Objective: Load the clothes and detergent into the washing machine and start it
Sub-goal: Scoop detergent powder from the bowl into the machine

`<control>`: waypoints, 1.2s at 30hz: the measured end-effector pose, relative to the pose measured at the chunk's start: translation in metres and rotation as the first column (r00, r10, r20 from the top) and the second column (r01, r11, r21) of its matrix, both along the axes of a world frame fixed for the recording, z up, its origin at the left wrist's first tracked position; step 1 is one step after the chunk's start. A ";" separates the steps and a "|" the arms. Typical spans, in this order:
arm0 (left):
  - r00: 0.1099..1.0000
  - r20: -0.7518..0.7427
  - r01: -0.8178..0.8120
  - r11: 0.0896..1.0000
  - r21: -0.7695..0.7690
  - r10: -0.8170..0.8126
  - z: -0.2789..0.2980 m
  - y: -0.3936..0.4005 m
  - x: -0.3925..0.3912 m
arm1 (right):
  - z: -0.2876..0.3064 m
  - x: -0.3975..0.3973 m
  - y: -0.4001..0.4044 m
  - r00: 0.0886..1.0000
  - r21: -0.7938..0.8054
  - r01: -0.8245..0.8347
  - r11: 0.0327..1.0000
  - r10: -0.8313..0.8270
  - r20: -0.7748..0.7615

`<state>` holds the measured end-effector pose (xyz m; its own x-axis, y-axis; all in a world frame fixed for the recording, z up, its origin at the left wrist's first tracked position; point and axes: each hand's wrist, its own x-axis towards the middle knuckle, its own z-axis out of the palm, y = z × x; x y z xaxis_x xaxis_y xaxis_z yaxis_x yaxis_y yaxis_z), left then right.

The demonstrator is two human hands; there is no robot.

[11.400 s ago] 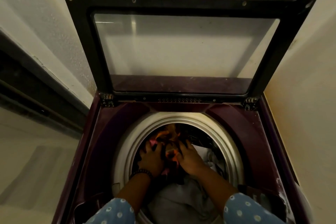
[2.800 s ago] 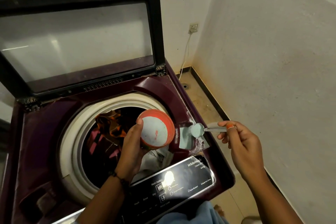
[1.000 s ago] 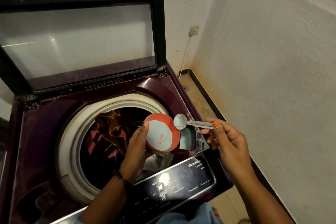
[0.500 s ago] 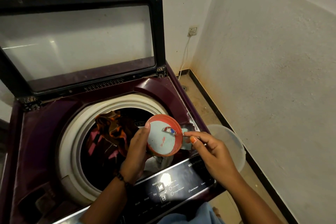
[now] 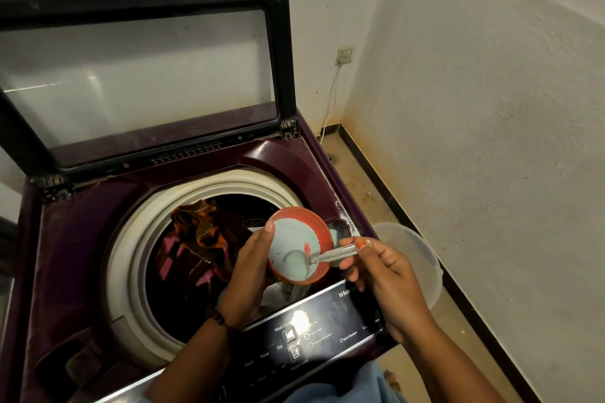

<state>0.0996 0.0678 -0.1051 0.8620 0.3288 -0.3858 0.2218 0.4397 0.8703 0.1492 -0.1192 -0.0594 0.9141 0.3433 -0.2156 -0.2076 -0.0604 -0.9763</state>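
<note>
The maroon top-loading washing machine (image 5: 82,239) stands with its glass lid (image 5: 137,82) raised. Dark, orange and pink clothes (image 5: 203,239) lie in the drum. My left hand (image 5: 248,271) grips an orange tub of pale blue detergent powder (image 5: 296,244), tilted toward me over the drum's right side. My right hand (image 5: 383,268) pinches the handle of a small scoop (image 5: 307,263) whose bowl is dipped in the powder. The detergent compartment (image 5: 340,232), holding some blue powder, lies just behind the tub at the machine's right rim.
The black control panel (image 5: 304,337) runs along the machine's front edge. A translucent plastic bucket (image 5: 415,255) stands on the floor right of the machine, under my right hand. The white wall is close on the right; a plugged socket (image 5: 344,56) sits in the corner.
My right hand has carried the scoop from the detergent compartment back to the tub and pushed its bowl deeper into the powder. My left hand keeps the tub in about the same place.
</note>
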 end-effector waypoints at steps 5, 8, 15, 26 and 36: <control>1.000 -0.001 0.023 1.000 -0.007 -0.023 -0.002 -0.001 -0.001 | 0.002 0.006 -0.008 0.983 0.057 0.165 0.985 -0.159 -0.090; 1.000 -0.010 0.028 1.000 -0.012 -0.028 -0.003 -0.003 -0.002 | 0.006 0.008 -0.014 0.959 0.105 0.240 0.965 -0.219 -0.180; 0.989 -0.036 -0.145 0.989 -0.014 0.144 -0.007 -0.004 -0.001 | 0.009 0.018 -0.037 0.920 0.024 0.391 0.920 -0.390 -0.030; 0.983 -0.037 -0.182 0.983 0.017 0.182 -0.006 -0.003 0.003 | 0.026 0.023 -0.035 0.882 -0.162 0.322 0.933 -0.233 0.411; 0.984 -0.042 -0.172 0.985 0.002 0.172 -0.007 -0.002 0.002 | 0.032 0.020 -0.028 0.825 -0.230 0.335 0.914 -0.166 0.541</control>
